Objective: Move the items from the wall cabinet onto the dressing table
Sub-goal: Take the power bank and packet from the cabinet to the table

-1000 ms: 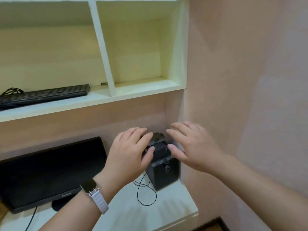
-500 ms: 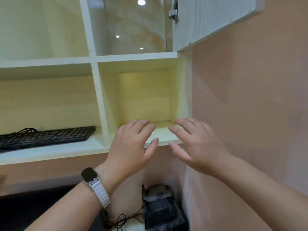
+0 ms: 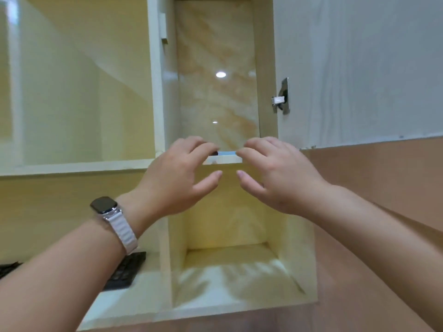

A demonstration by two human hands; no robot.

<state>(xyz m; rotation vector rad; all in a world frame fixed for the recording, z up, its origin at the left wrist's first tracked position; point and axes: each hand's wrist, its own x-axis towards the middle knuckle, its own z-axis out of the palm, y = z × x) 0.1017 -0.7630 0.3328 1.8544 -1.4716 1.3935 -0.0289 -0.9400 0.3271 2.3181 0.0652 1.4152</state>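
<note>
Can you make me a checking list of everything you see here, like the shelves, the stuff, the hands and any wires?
Surface: dressing table out of view; lower shelf pale and glossy.
Job's things: thin blue item at the front edge of the upper cabinet compartment, between the two hands; what it is cannot be told.
Clutter: black keyboard on the lower shelf, left.
Grippers: left hand and right hand raised, fingers spread, holding nothing yet.
Cables: nothing clear; dark blur at the far left edge.
Surroundings: cabinet door swung open on a metal hinge; watch on left wrist; pinkish wall at right.
</note>
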